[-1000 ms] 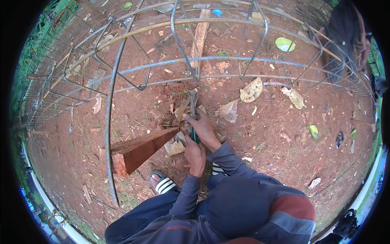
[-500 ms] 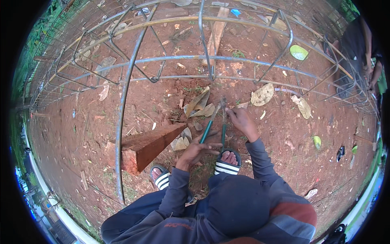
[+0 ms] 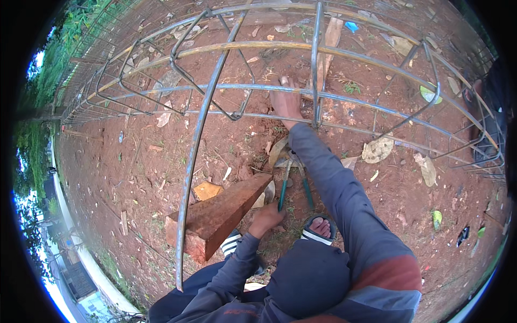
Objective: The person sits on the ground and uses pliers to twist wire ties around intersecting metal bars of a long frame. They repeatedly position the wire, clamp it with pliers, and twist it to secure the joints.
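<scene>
My left hand [image 3: 266,219] is closed around one green handle of a two-handled tool that looks like a bolt cutter [image 3: 308,194]. The other handle stands apart, with no hand on it. Its jaw end is among dry leaves [image 3: 278,151] and partly hidden by my right sleeve. My right hand [image 3: 285,102] reaches forward to the rebar cage [image 3: 215,89], palm down, fingers stretched out and slightly apart. A long bar of the cage crosses at the fingers; whether they touch it I cannot tell. Nothing shows in that hand.
A reddish wooden block [image 3: 223,218] lies left of the tool, under a slanting steel bar [image 3: 196,156]. A plank [image 3: 329,43] lies beyond the cage on red soil with scattered leaves. Another person's dark clothing [image 3: 493,107] shows at the far right. My sandalled foot [image 3: 319,230] is close to the tool.
My right hand has left the tool's jaw end and moved forward to the cage. My left hand, earlier open by the handles, has closed on one. The handles have spread apart.
</scene>
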`<state>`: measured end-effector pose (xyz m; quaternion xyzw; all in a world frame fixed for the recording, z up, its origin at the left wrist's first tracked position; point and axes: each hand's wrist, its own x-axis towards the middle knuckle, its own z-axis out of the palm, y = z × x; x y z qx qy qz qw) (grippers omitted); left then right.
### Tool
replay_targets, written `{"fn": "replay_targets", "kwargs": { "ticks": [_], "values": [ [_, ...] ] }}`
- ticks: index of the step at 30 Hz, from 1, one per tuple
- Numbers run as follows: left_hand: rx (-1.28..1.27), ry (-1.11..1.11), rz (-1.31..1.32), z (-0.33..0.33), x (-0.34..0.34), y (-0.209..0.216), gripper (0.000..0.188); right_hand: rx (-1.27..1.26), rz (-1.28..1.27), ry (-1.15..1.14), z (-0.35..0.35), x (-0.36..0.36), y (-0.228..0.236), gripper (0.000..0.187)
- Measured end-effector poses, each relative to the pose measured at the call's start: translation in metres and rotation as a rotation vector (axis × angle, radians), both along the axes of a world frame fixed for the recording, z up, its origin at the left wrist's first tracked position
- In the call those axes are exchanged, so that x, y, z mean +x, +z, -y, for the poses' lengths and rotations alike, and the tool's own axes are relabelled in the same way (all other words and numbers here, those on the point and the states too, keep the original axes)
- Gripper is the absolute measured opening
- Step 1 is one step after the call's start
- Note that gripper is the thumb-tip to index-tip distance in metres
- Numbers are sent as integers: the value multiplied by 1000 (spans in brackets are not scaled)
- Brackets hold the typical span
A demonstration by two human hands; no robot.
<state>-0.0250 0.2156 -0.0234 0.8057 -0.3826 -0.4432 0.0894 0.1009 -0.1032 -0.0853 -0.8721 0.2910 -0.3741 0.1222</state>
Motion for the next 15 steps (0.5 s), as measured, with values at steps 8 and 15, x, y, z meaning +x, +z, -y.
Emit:
{"fn": "replay_targets", "kwargs": {
  "ticks": [8, 15],
  "values": [
    [-380, -236, 312, -12, 4, 52, 26, 125, -268, -249, 62, 88, -39, 18],
    [-261, -441, 208, -34, 31, 141, 22, 321, 39, -211, 48, 32, -25, 22]
  ]
}}
